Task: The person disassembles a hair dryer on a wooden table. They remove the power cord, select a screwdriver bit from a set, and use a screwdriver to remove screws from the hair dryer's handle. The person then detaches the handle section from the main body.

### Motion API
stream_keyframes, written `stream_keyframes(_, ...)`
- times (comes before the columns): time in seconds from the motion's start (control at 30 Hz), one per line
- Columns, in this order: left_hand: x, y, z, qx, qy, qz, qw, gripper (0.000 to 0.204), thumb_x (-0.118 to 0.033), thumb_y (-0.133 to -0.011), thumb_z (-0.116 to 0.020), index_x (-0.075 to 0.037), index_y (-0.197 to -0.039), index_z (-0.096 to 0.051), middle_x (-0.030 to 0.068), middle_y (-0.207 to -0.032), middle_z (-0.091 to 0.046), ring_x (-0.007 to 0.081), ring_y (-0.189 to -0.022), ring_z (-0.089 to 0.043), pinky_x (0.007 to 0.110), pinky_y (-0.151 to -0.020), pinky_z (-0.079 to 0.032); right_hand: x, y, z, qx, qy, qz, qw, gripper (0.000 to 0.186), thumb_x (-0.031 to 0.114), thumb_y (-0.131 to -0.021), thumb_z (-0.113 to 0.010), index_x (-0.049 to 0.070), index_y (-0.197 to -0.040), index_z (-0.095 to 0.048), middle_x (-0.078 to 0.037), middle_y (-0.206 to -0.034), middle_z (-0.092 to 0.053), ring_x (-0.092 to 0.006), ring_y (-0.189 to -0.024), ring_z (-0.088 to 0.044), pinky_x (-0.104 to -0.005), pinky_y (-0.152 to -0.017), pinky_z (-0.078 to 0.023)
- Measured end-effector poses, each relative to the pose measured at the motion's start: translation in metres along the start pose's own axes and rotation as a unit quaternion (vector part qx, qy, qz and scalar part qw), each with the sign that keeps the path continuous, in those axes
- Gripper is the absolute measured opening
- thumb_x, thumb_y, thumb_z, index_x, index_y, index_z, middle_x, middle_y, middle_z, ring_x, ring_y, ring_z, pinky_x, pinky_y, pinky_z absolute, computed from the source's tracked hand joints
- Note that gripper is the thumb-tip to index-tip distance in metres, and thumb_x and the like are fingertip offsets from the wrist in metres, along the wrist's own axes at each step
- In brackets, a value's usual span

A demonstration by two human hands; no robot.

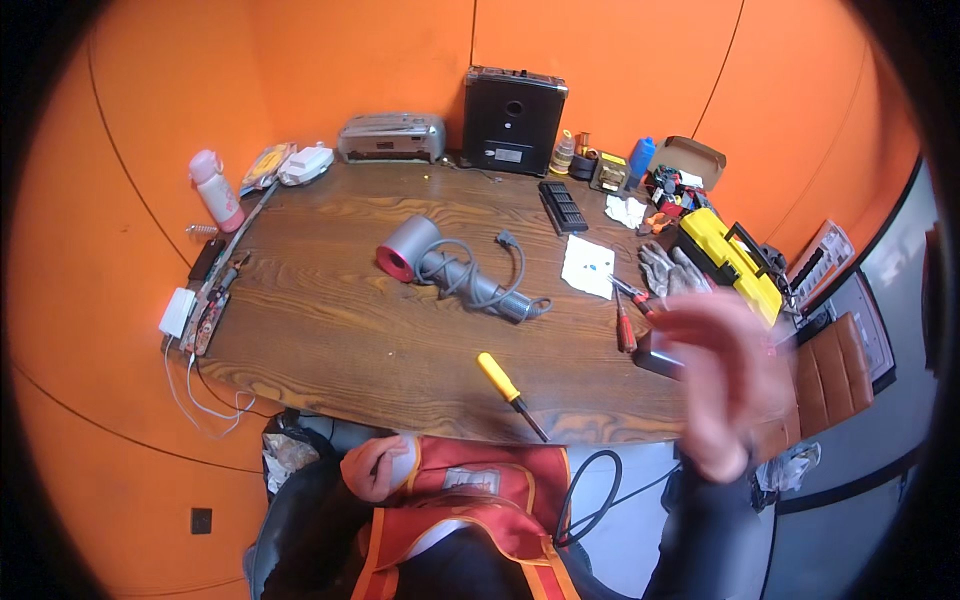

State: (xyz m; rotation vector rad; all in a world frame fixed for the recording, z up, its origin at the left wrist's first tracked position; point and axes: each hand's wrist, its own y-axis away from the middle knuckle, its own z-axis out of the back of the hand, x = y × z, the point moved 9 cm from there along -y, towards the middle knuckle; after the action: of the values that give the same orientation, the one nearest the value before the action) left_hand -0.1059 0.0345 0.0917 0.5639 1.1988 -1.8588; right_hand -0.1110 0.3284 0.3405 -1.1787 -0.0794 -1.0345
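Note:
My left hand (378,467) rests low at the red apron (515,470), fingers curled against something pale that I cannot make out. My right hand (725,375) is raised at the table's right side, smeared by motion, over a dark object (655,355) that it partly hides. Near it lie a red-handled screwdriver (625,330) and pliers (630,290). A yellow-handled screwdriver (500,378) lies at the front edge. Mid-table, a grey hair dryer (408,243) with a red ring lies with its cord wrapped round it.
The wooden table (300,350) holds a yellow toolbox (725,255), grey gloves (670,270), white paper (588,262) and a black bit case (562,208). A black speaker box (512,120) stands at the back, a pink bottle (215,190) and power strip (210,310) at left.

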Motion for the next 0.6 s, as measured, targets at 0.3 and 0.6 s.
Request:
stream_keyframes(0.3,0.045,-0.147,-0.053,-0.009,0.044,0.037,0.998,0.032,-0.002,-0.080,-0.050,0.002,-0.112,-0.049,0.0197,-0.114,-0.049,0.0322,-0.102,-0.052,0.036,-0.087,-0.041,-0.140,0.118,-0.205,0.437,0.050,-0.103,0.892,0.039,0.021,-0.078,-0.060,0.004,-0.106,-0.039,-0.021,-0.087,-0.050,-0.0406,-0.078,-0.056,-0.0433,-0.066,-0.047)
stream_keyframes(0.6,0.052,-0.186,-0.110,0.090,-0.127,-0.007,0.988,0.050,-0.012,-0.079,-0.056,-0.005,-0.125,-0.040,0.0244,-0.136,-0.023,0.0412,-0.123,-0.022,0.048,-0.102,-0.021,-0.235,0.080,-0.154,0.280,0.116,-0.275,0.912,0.040,0.007,-0.076,-0.059,0.002,-0.109,-0.036,-0.024,-0.080,-0.057,-0.0403,-0.075,-0.058,-0.0443,-0.065,-0.047)
